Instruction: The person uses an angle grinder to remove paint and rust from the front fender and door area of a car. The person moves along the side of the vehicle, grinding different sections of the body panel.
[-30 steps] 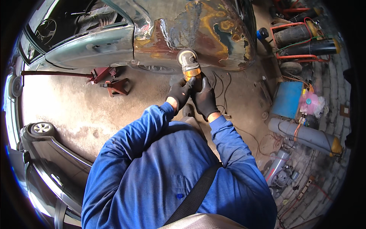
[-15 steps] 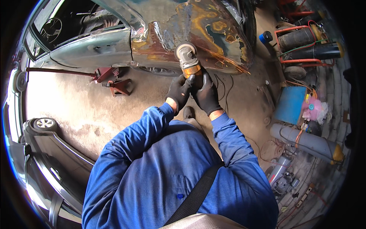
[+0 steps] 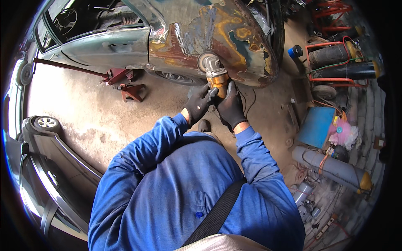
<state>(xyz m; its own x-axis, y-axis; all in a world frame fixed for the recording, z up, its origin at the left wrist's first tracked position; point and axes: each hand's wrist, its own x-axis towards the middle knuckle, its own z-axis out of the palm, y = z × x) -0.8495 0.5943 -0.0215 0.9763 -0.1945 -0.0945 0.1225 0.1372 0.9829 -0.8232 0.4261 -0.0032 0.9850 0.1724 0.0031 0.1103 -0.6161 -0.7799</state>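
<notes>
Both my hands, in black gloves, are wrapped round an orange and silver angle grinder (image 3: 217, 75) in front of me. My left hand (image 3: 198, 104) grips its left side, and my right hand (image 3: 230, 106) closes round the body from the right. The grinder's round disc (image 3: 207, 61) lies against or very near the lower side of an old car's rear panel (image 3: 197, 37); I cannot tell if it touches. That panel is patched with bare metal, brown, yellow and green paint. No sparks show now.
A red floor jack (image 3: 115, 76) and a red jack stand (image 3: 130, 93) are beside the car at left. A dark car (image 3: 58, 175) stands behind on the left. Gas cylinders (image 3: 335, 165), a blue panel (image 3: 317, 125) and a cart (image 3: 339, 62) line the right. A cable trails over the floor.
The grinder and both hands have shifted slightly right and down along the panel. The spray of orange sparks to the right of the disc is gone. The view has turned a little.
</notes>
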